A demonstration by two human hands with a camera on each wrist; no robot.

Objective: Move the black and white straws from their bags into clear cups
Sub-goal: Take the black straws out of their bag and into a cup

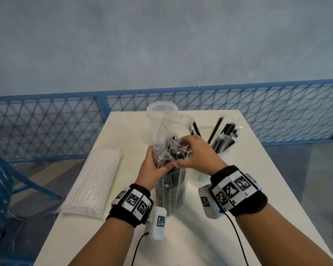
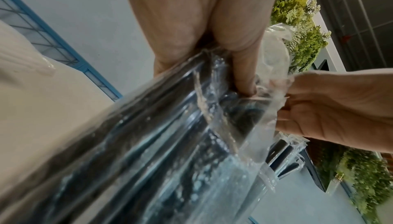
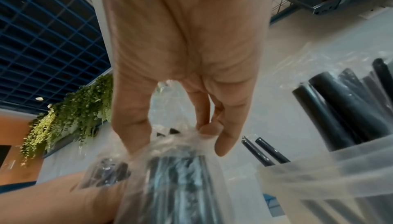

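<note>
At the bench (image 1: 190,237) centre, the left hand (image 1: 152,169) grips the black straw bag (image 1: 167,154) while the right hand (image 1: 194,152) pinches its plastic; better pull few straws toward the cup (image 1: 222,150) at 2 o'clock.

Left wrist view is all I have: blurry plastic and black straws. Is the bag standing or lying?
Observer: Standing upright on the white table, per the head view; the left hand grips the bag of black straws around its middle.
Operator: Any cup loaded yet?
Observer: Yes, a clear cup to the right holds black straws.
Operator: White straws?
Observer: The pack of white straws lies flat on the table's left side, untouched.
</note>
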